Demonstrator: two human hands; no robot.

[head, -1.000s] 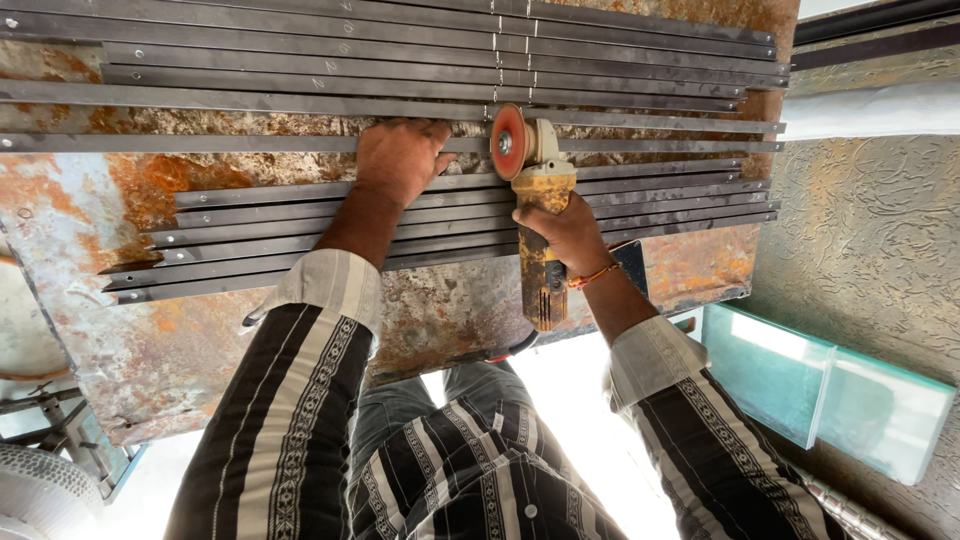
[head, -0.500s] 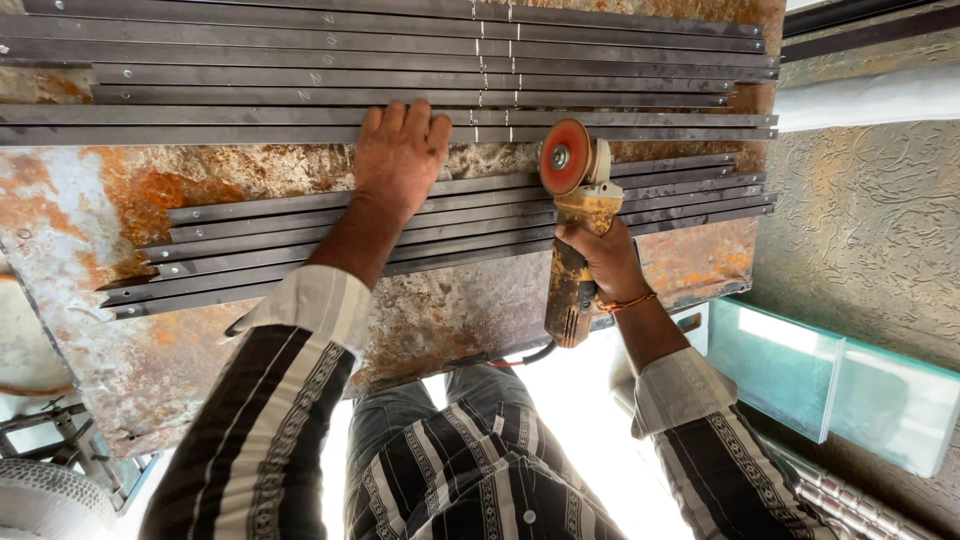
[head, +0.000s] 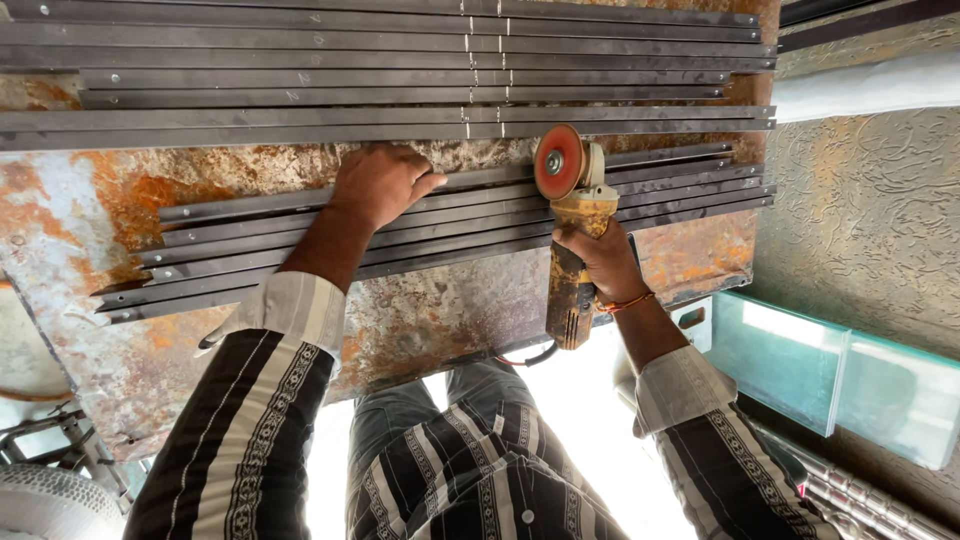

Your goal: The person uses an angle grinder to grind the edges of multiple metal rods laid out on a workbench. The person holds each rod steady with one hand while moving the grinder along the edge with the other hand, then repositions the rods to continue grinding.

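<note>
While gripped: grinder [head: 572,240] over bars [head: 450,215]

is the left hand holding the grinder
No, the left hand lies flat on the metal strips, while the right hand grips the grinder.

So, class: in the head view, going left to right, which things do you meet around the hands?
Left hand on the lower steel strips → red grinding disc → right hand gripping the angle grinder → glass panel.
</note>
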